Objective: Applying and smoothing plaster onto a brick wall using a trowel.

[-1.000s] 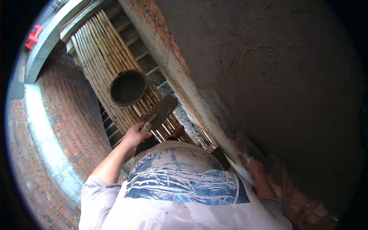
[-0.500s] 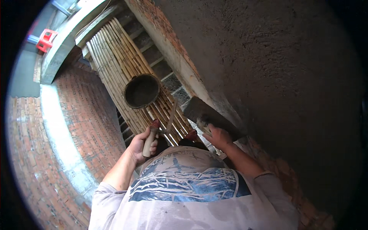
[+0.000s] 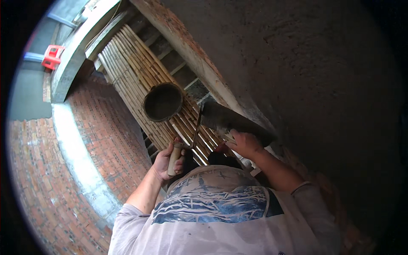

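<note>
My left hand [image 3: 165, 163] is closed around the pale handle of a trowel [image 3: 197, 127], whose thin blade appears nearly edge-on. The blade's far end meets or overlaps the left end of a dark rectangular plastering float [image 3: 227, 115]; I cannot tell whether they touch. My right hand [image 3: 246, 145] grips the float from its near side, with part of the handle showing by the fingers. Ahead of both hands, a round dark bucket [image 3: 163, 102] rests on bamboo poles, its inside grey and dim.
Bamboo poles [image 3: 129, 72] laid side by side form a platform under me, with gaps between them. A rough grey plastered wall [image 3: 314, 85] rises on the right. To the left lie a brick wall [image 3: 102, 140] and a red stool [image 3: 52, 57] beyond a concrete edge.
The trowel blade has swung up toward the float's left end. The float has tilted slightly, and the whole view has shifted a little, with the bucket now further right.
</note>
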Tool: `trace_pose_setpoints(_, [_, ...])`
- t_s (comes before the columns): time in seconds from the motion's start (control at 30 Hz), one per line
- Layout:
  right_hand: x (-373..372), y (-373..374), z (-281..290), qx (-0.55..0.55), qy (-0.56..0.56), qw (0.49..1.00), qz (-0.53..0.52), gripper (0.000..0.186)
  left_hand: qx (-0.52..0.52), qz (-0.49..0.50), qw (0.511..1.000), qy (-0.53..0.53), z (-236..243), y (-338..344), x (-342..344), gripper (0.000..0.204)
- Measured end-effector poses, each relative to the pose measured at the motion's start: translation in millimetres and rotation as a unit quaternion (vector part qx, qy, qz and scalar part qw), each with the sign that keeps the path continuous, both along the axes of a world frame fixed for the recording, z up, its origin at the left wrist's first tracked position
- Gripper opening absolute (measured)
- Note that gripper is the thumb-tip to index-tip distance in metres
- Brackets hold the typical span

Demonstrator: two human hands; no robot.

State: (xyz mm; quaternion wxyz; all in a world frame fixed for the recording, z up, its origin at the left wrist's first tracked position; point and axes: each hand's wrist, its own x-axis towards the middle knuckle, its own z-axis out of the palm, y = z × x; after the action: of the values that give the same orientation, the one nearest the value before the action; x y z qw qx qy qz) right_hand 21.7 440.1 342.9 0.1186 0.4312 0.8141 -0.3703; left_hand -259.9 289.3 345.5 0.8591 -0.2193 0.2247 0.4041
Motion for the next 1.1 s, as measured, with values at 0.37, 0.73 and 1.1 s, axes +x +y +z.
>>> trace_pose_setpoints(0.37, [-8,23,5,-0.085,0.057,0.995,-0.002,0.037,-0.060,-0.048,0.979,0.191,-24,107,-22,0.042])
trace_pose_setpoints(0.73, [-26,48,-48,-0.134,0.125,0.973,-0.144,0.039,0.106,-0.248,0.695,0.667,-48,60,-102,0.025])
trace_pose_setpoints(1.1, [-53,45,-73,-0.145,0.047,0.984,-0.091,0.042,0.214,-0.439,0.540,0.685,-54,91,-101,0.037])
